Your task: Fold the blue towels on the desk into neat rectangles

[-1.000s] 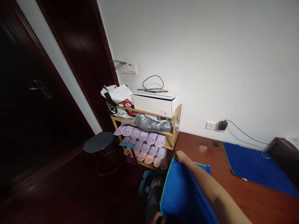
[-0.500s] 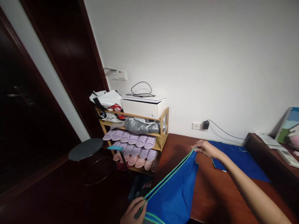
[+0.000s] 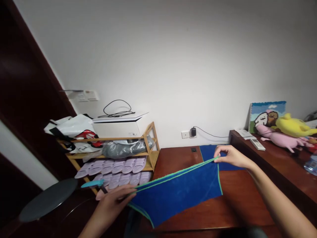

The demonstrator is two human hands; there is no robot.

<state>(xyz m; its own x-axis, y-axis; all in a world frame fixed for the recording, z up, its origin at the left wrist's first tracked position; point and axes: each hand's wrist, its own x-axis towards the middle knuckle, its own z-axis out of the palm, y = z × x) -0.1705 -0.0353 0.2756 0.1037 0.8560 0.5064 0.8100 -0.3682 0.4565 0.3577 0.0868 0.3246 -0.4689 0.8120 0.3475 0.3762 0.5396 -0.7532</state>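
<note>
A person stretches a folded blue cloth with bright green edging (image 3: 178, 193) between two bare hands, above a reddish-brown wooden desk (image 3: 244, 195).

The left hand (image 3: 115, 198) pinches one upper corner between thumb and fingers, nearly closed; the right hand (image 3: 230, 157) grips the opposite upper corner in a similar closed pinch, a little higher, so the cloth slopes up toward it and its lower part hangs down. Behind the right hand, a second blue cloth (image 3: 206, 153) lies flat on the desk near the wall, beneath a black plug-in adapter (image 3: 193, 131) in a white socket. Left of the desk, a light wooden rack (image 3: 155, 158) bears rows of lilac slippers (image 3: 128, 165), with a long white cardboard box (image 3: 116, 129) on top. On the right, pink and yellow plush toys (image 3: 292, 125) lie on a raised dark wooden ledge (image 3: 277, 162).
</note>
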